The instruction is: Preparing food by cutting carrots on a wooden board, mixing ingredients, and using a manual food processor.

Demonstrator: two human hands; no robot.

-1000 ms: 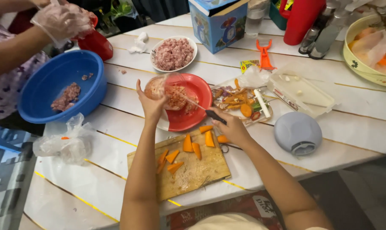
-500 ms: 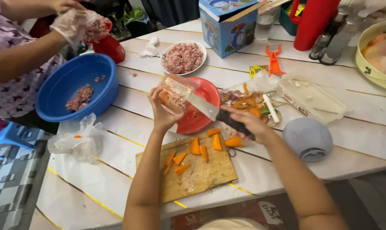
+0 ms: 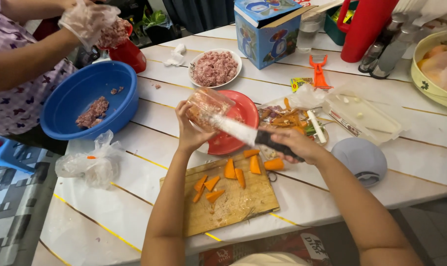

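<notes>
Carrot wedges (image 3: 236,173) lie nearest us on the wooden cutting board (image 3: 233,207); our right hand (image 3: 295,144) has its fingers wrapped tight around a knife (image 3: 243,133); our left hand (image 3: 191,133) grips a clear plastic container (image 3: 208,105), tilted above the red plate (image 3: 238,125); farther along the tabletop (image 3: 420,162), a bowl of minced meat (image 3: 214,68).

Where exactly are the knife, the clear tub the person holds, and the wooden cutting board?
knife (image 3: 240,132): head view, middle of the blade.
clear tub (image 3: 208,104): head view, its side wall, above the left hand (image 3: 191,133).
wooden cutting board (image 3: 233,207): head view, bare wood below the carrot pieces (image 3: 230,170).
</notes>
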